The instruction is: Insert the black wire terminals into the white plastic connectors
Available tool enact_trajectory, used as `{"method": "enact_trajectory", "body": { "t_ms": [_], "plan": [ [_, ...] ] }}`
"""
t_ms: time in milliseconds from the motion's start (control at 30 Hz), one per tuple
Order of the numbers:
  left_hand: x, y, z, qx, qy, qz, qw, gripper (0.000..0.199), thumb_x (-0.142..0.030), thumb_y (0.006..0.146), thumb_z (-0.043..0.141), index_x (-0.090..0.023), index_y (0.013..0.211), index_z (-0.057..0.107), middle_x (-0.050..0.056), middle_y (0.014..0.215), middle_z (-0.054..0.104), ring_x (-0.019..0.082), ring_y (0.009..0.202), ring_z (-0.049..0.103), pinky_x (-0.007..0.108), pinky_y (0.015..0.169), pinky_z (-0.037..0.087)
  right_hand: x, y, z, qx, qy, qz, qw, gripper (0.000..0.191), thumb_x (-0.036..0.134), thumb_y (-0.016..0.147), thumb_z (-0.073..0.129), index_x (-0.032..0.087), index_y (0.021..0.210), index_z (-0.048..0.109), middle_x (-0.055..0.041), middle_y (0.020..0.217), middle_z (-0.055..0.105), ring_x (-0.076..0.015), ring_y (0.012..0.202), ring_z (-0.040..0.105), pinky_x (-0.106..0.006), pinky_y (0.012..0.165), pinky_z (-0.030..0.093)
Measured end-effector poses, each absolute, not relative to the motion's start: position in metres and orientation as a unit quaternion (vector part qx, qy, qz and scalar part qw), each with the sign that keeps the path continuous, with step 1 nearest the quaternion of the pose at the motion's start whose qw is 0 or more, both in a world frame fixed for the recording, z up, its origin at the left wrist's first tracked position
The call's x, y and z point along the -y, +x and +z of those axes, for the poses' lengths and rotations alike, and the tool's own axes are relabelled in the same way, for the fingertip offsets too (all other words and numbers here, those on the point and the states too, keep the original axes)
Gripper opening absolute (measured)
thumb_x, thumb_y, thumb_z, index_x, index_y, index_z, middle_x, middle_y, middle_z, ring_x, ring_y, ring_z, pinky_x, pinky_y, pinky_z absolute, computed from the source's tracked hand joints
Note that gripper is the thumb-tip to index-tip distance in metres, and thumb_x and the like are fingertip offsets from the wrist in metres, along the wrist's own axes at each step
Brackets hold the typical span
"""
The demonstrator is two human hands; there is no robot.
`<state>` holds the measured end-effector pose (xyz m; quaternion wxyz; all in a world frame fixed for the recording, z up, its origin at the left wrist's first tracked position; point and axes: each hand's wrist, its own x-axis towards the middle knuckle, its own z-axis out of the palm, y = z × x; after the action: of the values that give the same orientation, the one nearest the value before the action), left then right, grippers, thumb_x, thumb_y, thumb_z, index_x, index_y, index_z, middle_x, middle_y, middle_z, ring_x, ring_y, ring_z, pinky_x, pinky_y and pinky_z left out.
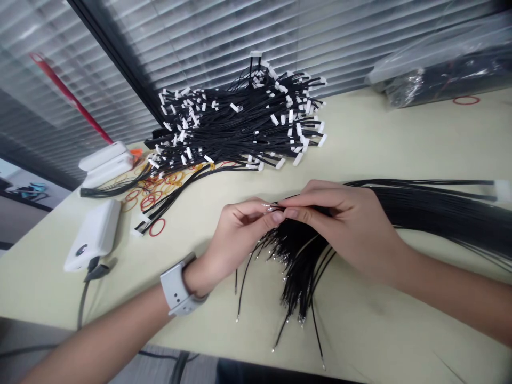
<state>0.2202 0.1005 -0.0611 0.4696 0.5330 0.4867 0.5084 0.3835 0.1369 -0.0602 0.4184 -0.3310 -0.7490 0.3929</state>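
Both hands work close together above the worktop (400, 133), the left hand (234, 240) and the right hand (336, 224) nearly meeting at the fingertips. The left grip is closed, its thumb and forefinger pinching a bright metal wire tip (271, 207). The right grip is closed too, its fingers (300, 199) pressed on the black wire just behind that tip, though they hide how many strands they hold. The step in hand looks like fine work on this single tip, which belongs to a long bundle of black wires (420, 210) running off to the right of the grip. The bundle's loose ends (296, 277) fan down below the grip, many ending in small metal tips that lie spread on the worktop. Left of the grip lie red and orange rubber bands (154, 202) and a white power bank (94, 234), while beyond it sits a heap of black wires with white connectors (240, 122). A white smartwatch (176, 285) circles the left wrist, and a plastic bag (436, 69) lies far off to the right, beyond the grip.
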Motion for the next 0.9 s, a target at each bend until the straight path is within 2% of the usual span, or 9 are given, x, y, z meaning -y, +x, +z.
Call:
{"method": "enact_trajectory", "body": {
  "t_ms": [267,433,600,733,900],
  "plan": [
    [-0.1,0.2192,-0.0621,-0.49,0.526,0.5,0.483,0.007,-0.021,0.075,0.066,-0.02,0.071,0.071,0.0,0.069,0.066,0.01,0.065,0.056,0.022,0.066,0.047,-0.1372,0.3829,-0.0611,0.746,-0.333,0.403,0.413,0.012,0.032,0.08,0.06,0.029,0.084,0.071,0.0034,0.073,0.064,-0.0114,0.067,0.057,-0.026,0.06,0.042],
    [-0.1002,0.2203,-0.0623,-0.493,0.529,0.504,0.472,0.007,-0.02,0.076,0.066,-0.02,0.071,0.07,-0.001,0.071,0.067,0.01,0.067,0.058,0.02,0.066,0.048,-0.1354,0.383,-0.0592,0.746,-0.347,0.394,0.41,0.015,0.032,0.082,0.057,0.025,0.084,0.07,0.0016,0.079,0.066,-0.0131,0.071,0.059,-0.027,0.063,0.043],
    [-0.0989,0.2213,-0.0595,-0.499,0.52,0.517,0.461,0.006,-0.017,0.075,0.066,-0.019,0.072,0.071,-0.001,0.075,0.069,0.009,0.069,0.059,0.019,0.066,0.049,-0.1375,0.3872,-0.0554,0.742,-0.386,0.389,0.387,0.013,0.029,0.08,0.057,0.023,0.079,0.068,0.0016,0.077,0.067,-0.0126,0.067,0.059,-0.026,0.059,0.043],
    [-0.0989,0.2221,-0.0567,-0.5,0.523,0.515,0.459,0.01,-0.014,0.076,0.065,-0.019,0.068,0.069,-0.002,0.069,0.067,0.008,0.065,0.057,0.018,0.065,0.049,-0.1388,0.3892,-0.0553,0.753,-0.378,0.394,0.369,0.013,0.029,0.08,0.056,0.023,0.077,0.067,0.0029,0.076,0.067,-0.0116,0.066,0.059,-0.025,0.059,0.042],
    [-0.0998,0.2228,-0.0565,-0.513,0.522,0.511,0.451,0.009,-0.015,0.075,0.066,-0.018,0.067,0.069,-0.001,0.068,0.066,0.009,0.064,0.057,0.021,0.064,0.048,-0.1388,0.3897,-0.0566,0.754,-0.372,0.397,0.369,0.015,0.031,0.08,0.055,0.024,0.078,0.068,0.0021,0.077,0.067,-0.0129,0.067,0.059,-0.026,0.059,0.042]
  ]
}}
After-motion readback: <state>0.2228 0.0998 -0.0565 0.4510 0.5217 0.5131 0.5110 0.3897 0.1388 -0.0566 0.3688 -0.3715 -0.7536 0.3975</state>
